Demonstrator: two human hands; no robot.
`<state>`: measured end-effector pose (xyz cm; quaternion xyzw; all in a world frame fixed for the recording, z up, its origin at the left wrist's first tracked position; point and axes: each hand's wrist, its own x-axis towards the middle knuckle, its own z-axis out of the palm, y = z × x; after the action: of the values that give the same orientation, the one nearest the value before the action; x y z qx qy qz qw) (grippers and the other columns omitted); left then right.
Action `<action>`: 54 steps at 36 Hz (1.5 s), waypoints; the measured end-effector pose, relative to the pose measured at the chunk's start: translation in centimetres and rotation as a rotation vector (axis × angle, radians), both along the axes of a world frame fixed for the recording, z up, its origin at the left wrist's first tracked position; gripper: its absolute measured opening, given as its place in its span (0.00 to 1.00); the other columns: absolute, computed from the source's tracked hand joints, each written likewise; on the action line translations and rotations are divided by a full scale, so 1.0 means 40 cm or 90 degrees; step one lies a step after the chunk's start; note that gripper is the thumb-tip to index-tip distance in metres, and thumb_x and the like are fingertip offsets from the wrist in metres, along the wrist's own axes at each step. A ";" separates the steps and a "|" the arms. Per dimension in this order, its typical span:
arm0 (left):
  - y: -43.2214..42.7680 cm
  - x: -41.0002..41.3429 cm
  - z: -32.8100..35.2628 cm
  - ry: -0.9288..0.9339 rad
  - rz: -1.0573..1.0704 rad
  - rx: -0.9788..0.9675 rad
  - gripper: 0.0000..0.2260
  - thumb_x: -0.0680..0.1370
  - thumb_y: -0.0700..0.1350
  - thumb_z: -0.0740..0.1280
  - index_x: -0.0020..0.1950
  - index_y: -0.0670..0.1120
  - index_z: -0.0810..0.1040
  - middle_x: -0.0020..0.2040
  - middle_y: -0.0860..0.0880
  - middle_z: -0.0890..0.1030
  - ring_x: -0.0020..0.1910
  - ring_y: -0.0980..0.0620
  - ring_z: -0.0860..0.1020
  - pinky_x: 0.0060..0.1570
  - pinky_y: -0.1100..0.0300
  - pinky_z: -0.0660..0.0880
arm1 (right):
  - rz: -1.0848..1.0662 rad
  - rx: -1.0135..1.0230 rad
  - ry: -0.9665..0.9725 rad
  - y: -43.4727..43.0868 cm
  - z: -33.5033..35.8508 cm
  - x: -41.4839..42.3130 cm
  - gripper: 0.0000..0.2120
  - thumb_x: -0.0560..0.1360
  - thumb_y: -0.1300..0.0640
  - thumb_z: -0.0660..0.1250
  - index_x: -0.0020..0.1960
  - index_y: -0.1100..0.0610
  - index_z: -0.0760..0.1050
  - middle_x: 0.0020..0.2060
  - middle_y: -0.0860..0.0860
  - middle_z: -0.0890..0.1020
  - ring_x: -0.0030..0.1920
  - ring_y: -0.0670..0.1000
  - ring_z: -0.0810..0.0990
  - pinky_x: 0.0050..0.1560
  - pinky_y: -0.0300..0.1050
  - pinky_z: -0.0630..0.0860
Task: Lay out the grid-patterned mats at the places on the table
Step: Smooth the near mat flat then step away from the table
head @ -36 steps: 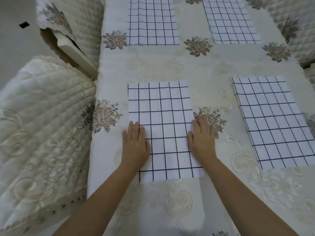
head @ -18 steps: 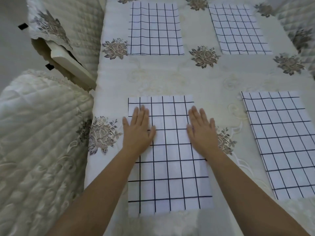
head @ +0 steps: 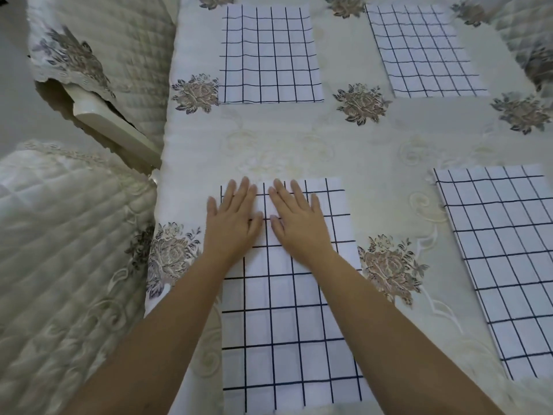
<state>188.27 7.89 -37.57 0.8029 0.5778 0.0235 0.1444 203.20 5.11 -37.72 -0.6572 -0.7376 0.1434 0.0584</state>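
Several white mats with a dark grid pattern lie flat on the table (head: pixel 374 151), which is covered with a cream floral cloth. The nearest mat (head: pixel 287 330) is in front of me. My left hand (head: pixel 232 220) and my right hand (head: pixel 299 220) press flat on its far end, side by side, fingers straight, thumbs almost touching. A second mat (head: pixel 508 259) lies to the right. Two more mats lie across the table, one at the far left (head: pixel 269 55) and one at the far right (head: pixel 422 52).
Quilted cream chairs stand along the table's left side, one near me (head: pixel 59 265) and one farther off (head: pixel 104 55). Another quilted chair back (head: pixel 526 31) shows at the top right. Embroidered flowers (head: pixel 389 265) mark the cloth between the mats.
Both hands have slid from the near mat's side edges up toward its far end and come together in the middle. The view has tilted closer over the mat.
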 end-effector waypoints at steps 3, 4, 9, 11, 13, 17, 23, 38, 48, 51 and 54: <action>0.017 -0.011 0.002 0.022 0.036 0.003 0.32 0.74 0.63 0.41 0.77 0.53 0.47 0.77 0.56 0.44 0.76 0.54 0.43 0.72 0.44 0.44 | -0.053 -0.017 -0.020 0.009 0.001 0.039 0.27 0.79 0.44 0.40 0.76 0.49 0.45 0.76 0.44 0.46 0.76 0.50 0.42 0.73 0.56 0.42; 0.020 -0.016 0.000 0.018 0.050 -0.001 0.30 0.77 0.63 0.45 0.77 0.53 0.47 0.77 0.56 0.44 0.76 0.54 0.43 0.72 0.44 0.44 | -0.078 -0.023 -0.030 0.011 0.003 0.058 0.26 0.80 0.45 0.43 0.76 0.49 0.43 0.76 0.44 0.44 0.76 0.50 0.40 0.73 0.56 0.42; 0.020 -0.064 0.006 0.010 0.139 -0.003 0.28 0.80 0.56 0.51 0.77 0.51 0.46 0.78 0.54 0.44 0.76 0.53 0.43 0.73 0.44 0.44 | -0.169 -0.038 -0.071 -0.012 0.013 0.185 0.26 0.81 0.46 0.43 0.76 0.49 0.40 0.76 0.45 0.41 0.76 0.51 0.40 0.73 0.60 0.43; 0.014 -0.086 0.008 0.014 0.155 -0.006 0.27 0.80 0.55 0.51 0.77 0.50 0.46 0.78 0.53 0.44 0.76 0.53 0.43 0.73 0.43 0.44 | -0.177 -0.048 -0.090 -0.028 0.013 0.224 0.27 0.79 0.45 0.39 0.76 0.49 0.40 0.76 0.46 0.42 0.76 0.51 0.41 0.73 0.61 0.45; 0.004 -0.109 0.012 0.011 0.165 -0.009 0.26 0.81 0.54 0.50 0.77 0.49 0.47 0.78 0.52 0.45 0.76 0.53 0.43 0.73 0.43 0.44 | -0.196 -0.058 -0.096 -0.042 0.014 0.243 0.28 0.77 0.45 0.37 0.76 0.49 0.41 0.76 0.46 0.43 0.76 0.51 0.42 0.72 0.61 0.45; -0.031 -0.150 0.014 -0.001 0.173 -0.016 0.29 0.76 0.54 0.44 0.77 0.46 0.50 0.78 0.50 0.48 0.77 0.52 0.46 0.73 0.46 0.45 | -0.243 -0.074 0.000 -0.085 0.023 0.237 0.26 0.81 0.47 0.44 0.76 0.52 0.43 0.77 0.47 0.45 0.76 0.50 0.42 0.72 0.59 0.41; -0.190 -0.082 0.030 -0.061 0.178 0.046 0.28 0.74 0.47 0.51 0.71 0.35 0.62 0.73 0.37 0.61 0.74 0.38 0.57 0.69 0.38 0.54 | -0.255 -0.064 0.047 -0.202 0.067 0.119 0.33 0.76 0.44 0.42 0.76 0.61 0.46 0.76 0.56 0.51 0.76 0.56 0.47 0.73 0.56 0.42; -0.452 -0.103 -0.005 -0.010 0.059 0.003 0.26 0.77 0.53 0.46 0.75 0.48 0.57 0.75 0.51 0.56 0.75 0.52 0.53 0.67 0.38 0.58 | -0.233 -0.027 -0.025 -0.459 0.022 0.164 0.28 0.74 0.49 0.49 0.72 0.55 0.64 0.72 0.51 0.66 0.72 0.56 0.64 0.67 0.64 0.61; -0.540 0.021 0.030 -0.016 0.045 0.044 0.23 0.75 0.45 0.52 0.67 0.38 0.70 0.69 0.39 0.70 0.70 0.41 0.66 0.58 0.35 0.68 | -0.175 -0.037 -0.012 -0.518 0.074 0.078 0.26 0.71 0.51 0.52 0.66 0.60 0.69 0.65 0.58 0.74 0.65 0.61 0.74 0.54 0.67 0.72; -0.601 0.071 0.016 0.011 -0.020 0.006 0.23 0.74 0.48 0.52 0.69 0.43 0.66 0.70 0.44 0.70 0.69 0.48 0.61 0.57 0.37 0.71 | -0.091 -0.034 -0.023 -0.580 0.051 0.059 0.25 0.73 0.51 0.53 0.68 0.56 0.69 0.68 0.54 0.72 0.67 0.57 0.72 0.57 0.65 0.73; -0.631 0.050 0.009 0.018 0.057 -0.008 0.24 0.75 0.49 0.52 0.70 0.46 0.67 0.71 0.47 0.69 0.71 0.48 0.63 0.60 0.37 0.68 | -0.091 -0.035 -0.022 -0.615 0.031 0.119 0.24 0.75 0.50 0.53 0.69 0.54 0.69 0.69 0.51 0.70 0.69 0.56 0.69 0.59 0.64 0.70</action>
<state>190.25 -17.36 -37.22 0.7759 0.6149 0.0154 0.1400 207.96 -19.48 -36.50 -0.7118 -0.6857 0.1476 0.0372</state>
